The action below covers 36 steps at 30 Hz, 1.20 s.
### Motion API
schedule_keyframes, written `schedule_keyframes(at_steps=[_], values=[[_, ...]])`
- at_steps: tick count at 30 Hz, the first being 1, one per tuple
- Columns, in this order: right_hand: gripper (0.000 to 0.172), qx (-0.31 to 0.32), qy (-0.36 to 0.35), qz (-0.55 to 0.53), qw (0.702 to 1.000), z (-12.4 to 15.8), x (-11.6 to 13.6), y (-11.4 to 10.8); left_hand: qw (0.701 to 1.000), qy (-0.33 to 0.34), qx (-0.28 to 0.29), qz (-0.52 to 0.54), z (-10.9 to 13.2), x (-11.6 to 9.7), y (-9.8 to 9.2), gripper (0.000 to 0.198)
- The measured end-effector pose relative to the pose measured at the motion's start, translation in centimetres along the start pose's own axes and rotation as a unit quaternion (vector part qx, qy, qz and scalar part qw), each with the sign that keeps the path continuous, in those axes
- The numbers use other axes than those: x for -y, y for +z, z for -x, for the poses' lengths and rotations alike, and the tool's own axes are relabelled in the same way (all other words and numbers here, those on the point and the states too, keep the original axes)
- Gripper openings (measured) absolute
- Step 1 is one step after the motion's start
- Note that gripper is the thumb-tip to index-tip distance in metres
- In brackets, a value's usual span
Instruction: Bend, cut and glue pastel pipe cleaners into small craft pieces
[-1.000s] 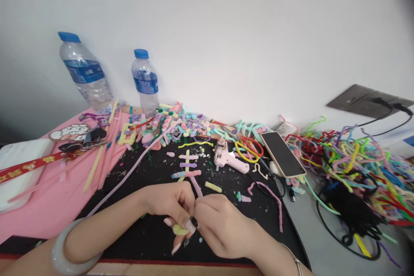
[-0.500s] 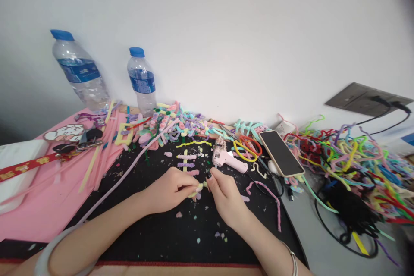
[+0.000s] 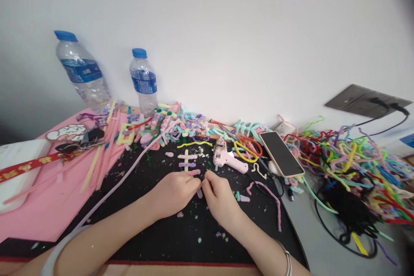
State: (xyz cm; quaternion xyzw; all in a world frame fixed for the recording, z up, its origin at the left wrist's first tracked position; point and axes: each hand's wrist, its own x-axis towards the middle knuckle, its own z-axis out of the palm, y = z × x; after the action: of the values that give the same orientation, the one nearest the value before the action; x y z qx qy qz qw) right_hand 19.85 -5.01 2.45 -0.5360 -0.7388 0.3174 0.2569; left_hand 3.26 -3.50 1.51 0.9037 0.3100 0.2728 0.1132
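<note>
Over the black mat (image 3: 155, 237), my left hand (image 3: 176, 192) and my right hand (image 3: 221, 198) meet with fingertips pinched together. Between them is a small pipe-cleaner piece (image 3: 200, 193), mostly covered by the fingers; a pale lilac end pokes out below. Just beyond the left hand lies a pipe-cleaner shape (image 3: 186, 159) with a yellow upright and pink and purple crossbars. A pink glue gun (image 3: 231, 161) lies on its side past the right hand. Short teal and pink pieces (image 3: 241, 197) rest to the right of that hand.
Two water bottles (image 3: 84, 71) (image 3: 144, 82) stand against the wall. Pipe-cleaner pieces (image 3: 181, 123) heap along the back. Scissors (image 3: 247, 148) and a phone (image 3: 282, 154) lie to the right, before a tangled pile of pipe cleaners (image 3: 355, 155). Pink sheets (image 3: 42, 220) cover the left side.
My hands have drawn closer together, and the fingers now cover most of the piece, whose yellowish part showed before. The teal and pink pieces beside the right hand are more exposed.
</note>
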Motion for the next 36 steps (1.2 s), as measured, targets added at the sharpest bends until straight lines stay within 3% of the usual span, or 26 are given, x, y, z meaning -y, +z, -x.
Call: schedule_keyframes(at_steps=[6, 14, 17, 19, 21, 23, 26, 31, 36], values=[[0.026, 0.044, -0.081, 0.0, 0.996, -0.2, 0.0, -0.8, 0.971, -0.122, 0.062, 0.198, -0.8, -0.3, -1.1, 0.036], [0.027, 0.091, -0.15, -0.017, 0.984, -0.3, 0.3, -1.4, 0.854, -0.242, 0.172, 0.426, -0.6, 0.6, -1.7, 0.03], [0.026, 0.021, -0.131, 0.023, 0.991, -1.2, -0.5, -2.6, 0.822, -0.29, 0.157, 0.463, -0.9, 0.7, -1.3, 0.032], [0.017, -0.097, -0.1, 0.084, 0.987, -2.2, -1.9, -4.2, 0.81, -0.305, 0.139, 0.482, -1.1, 0.8, -1.0, 0.034], [0.008, -0.218, -0.056, 0.138, 0.964, -3.2, -3.7, -6.3, 0.798, -0.309, 0.121, 0.503, -1.2, 0.8, -0.8, 0.034], [0.012, -0.282, -0.019, 0.173, 0.943, -4.1, -5.9, -8.2, 0.786, -0.317, 0.105, 0.52, -1.2, 0.8, -0.8, 0.031], [0.025, -0.251, 0.022, 0.282, 0.926, -5.1, -8.8, -10.0, 0.76, -0.34, 0.094, 0.546, -1.1, 0.7, -1.0, 0.027], [0.033, -0.224, 0.017, 0.319, 0.921, -5.9, -10.9, -10.2, 0.7, -0.359, 0.053, 0.615, -1.0, 0.8, -1.0, 0.034], [0.03, -0.223, 0.014, 0.348, 0.911, -6.4, -11.3, -9.9, 0.699, -0.363, 0.038, 0.615, -0.7, 1.1, -0.6, 0.029]])
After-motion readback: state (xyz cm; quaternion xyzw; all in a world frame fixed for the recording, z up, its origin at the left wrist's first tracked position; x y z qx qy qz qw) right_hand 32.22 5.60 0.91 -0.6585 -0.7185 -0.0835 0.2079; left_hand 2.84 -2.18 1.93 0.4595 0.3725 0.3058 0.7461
